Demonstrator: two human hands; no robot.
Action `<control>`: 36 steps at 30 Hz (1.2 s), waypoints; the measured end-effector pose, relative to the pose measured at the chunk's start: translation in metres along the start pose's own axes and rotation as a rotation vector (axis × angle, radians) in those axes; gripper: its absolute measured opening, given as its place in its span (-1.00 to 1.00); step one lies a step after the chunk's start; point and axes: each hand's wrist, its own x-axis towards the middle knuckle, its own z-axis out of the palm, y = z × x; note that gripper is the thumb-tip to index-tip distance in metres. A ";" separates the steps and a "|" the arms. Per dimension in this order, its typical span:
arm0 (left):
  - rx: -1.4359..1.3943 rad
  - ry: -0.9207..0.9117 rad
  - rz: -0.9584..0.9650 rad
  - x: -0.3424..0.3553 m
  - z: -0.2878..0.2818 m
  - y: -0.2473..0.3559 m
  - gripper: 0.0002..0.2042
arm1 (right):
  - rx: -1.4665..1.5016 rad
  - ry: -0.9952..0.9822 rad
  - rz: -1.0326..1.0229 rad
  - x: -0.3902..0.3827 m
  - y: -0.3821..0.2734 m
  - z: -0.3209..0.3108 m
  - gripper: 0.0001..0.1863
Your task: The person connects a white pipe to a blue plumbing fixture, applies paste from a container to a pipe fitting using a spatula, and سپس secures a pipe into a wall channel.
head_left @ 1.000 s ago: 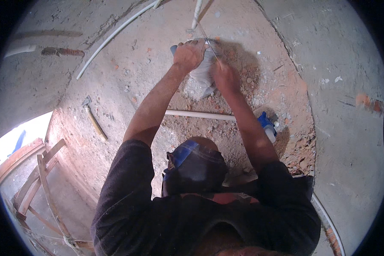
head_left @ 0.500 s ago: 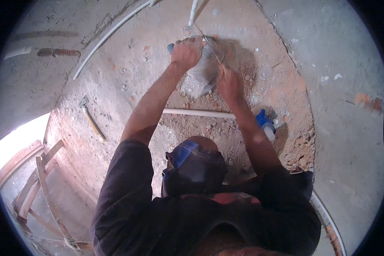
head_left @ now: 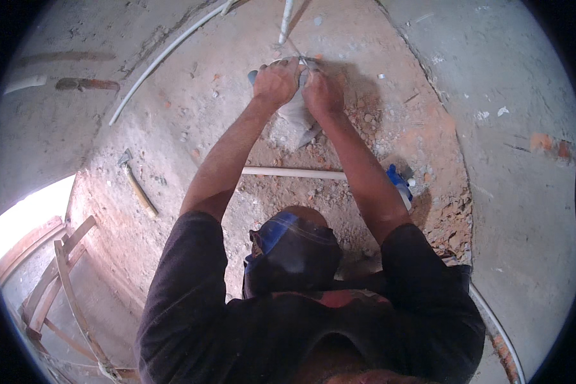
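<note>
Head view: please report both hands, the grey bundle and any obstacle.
Left hand over grey bundle, grip unclear. Right hand closed on thin tool, beside left hand. Bundle on floor; pale pipe nearby, not touching hands.

White pipe [head_left: 286, 22] — cut off at top; right hand [head_left: 323, 93] — grip unclear.

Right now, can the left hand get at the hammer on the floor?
Probably yes: the hammer lies uncovered left of the left forearm, with only rubble-strewn floor seemingly in between. The left hand would first have to come off the grey bag.
</note>
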 end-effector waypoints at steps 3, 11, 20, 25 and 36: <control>-0.044 -0.031 0.009 -0.001 0.002 -0.006 -0.66 | 0.112 0.004 -0.006 -0.029 0.010 -0.003 -0.80; 0.018 -0.130 -0.048 0.003 -0.014 0.011 -0.67 | 0.080 0.019 -0.043 -0.018 0.011 -0.005 -0.82; 0.005 -0.062 -0.041 -0.003 -0.005 0.001 -0.63 | 0.178 0.051 -0.048 -0.062 0.030 -0.004 -0.83; 0.004 -0.161 -0.046 0.006 -0.009 -0.001 -0.64 | 0.110 0.118 -0.092 -0.024 0.019 0.015 -0.79; -0.033 -0.147 -0.053 0.004 -0.013 0.003 -0.65 | 0.119 0.195 -0.124 -0.017 0.018 0.016 -0.85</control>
